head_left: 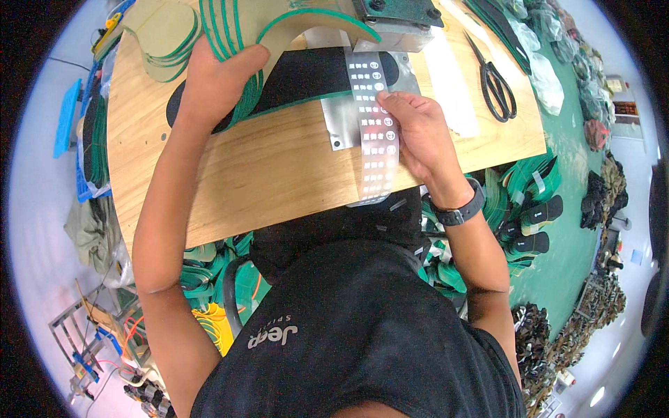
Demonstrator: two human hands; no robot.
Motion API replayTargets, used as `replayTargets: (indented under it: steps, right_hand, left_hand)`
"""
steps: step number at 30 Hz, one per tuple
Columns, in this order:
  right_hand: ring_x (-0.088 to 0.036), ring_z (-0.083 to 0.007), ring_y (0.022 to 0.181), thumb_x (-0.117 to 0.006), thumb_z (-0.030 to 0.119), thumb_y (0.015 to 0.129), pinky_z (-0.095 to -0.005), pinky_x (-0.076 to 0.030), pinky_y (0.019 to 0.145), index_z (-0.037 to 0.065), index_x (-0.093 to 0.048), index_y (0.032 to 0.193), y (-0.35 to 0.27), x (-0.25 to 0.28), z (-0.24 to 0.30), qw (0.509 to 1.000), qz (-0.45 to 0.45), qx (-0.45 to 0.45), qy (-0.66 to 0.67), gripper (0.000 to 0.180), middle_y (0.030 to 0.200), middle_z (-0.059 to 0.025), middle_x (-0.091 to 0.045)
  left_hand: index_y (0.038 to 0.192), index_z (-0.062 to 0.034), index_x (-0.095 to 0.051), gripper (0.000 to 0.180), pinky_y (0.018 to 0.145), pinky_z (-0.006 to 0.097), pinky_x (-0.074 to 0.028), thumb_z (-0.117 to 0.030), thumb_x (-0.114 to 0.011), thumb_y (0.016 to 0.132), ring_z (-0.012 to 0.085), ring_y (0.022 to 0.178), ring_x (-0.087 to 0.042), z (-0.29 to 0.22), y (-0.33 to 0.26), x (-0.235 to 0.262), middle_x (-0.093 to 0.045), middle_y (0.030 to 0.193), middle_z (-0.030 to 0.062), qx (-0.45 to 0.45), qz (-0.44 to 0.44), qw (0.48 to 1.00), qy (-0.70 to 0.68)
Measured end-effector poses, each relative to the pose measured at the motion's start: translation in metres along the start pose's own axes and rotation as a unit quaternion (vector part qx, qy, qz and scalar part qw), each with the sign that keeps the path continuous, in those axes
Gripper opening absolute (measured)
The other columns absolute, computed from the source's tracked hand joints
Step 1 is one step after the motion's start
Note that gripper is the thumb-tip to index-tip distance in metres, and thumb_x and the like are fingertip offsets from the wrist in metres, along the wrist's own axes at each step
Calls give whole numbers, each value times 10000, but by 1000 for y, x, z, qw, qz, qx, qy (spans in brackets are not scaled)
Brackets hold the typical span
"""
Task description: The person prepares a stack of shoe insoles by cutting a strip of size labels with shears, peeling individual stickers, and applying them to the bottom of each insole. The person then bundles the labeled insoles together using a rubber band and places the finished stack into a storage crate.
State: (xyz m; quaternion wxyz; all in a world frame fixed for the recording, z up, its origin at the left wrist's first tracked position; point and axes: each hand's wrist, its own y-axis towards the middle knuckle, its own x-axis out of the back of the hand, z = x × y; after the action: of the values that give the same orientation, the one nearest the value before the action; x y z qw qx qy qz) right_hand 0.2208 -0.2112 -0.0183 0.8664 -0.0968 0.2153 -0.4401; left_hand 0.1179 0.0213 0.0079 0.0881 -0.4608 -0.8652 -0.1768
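Note:
At the far left of the table my left hand is closed round several fanned-out insoles, beige with green edges. Below them a black insole lies flat, its right end on a metal plate under a heat press block. A clear strip of white printed transfer labels crosses that end and hangs over the table's near edge. My right hand pinches the strip's right side between thumb and fingers.
Black-handled scissors lie to the right on the wooden table. A stack of beige insoles sits at the far left. Bundles of green-edged insoles stand below the table at right. Plastic bags lie on the green floor beyond.

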Motion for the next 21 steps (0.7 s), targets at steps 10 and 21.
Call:
replayTargets:
  steps: [10, 21]
  right_hand:
    - [-598, -117, 527, -562, 124, 909, -223, -489, 483, -39, -616, 802, 2, 10, 5, 1000, -6, -7, -23, 201, 690, -87, -642]
    - [-583, -87, 550, -572, 146, 913, -209, -455, 509, -30, -635, 792, -3, 3, 0, 999, -19, 9, -45, 222, 684, -60, -637]
  left_hand:
    - [930, -15, -625, 208, 702, 292, -463, -145, -651, 770, 121, 728, -560, 7, -2, 4, -630, 796, 33, -31, 19, 999, 9]
    - [1026, -9, -635, 283, 758, 287, -470, -145, -674, 781, 137, 805, -588, 0, -8, -3, -655, 896, 57, -30, 17, 999, 40]
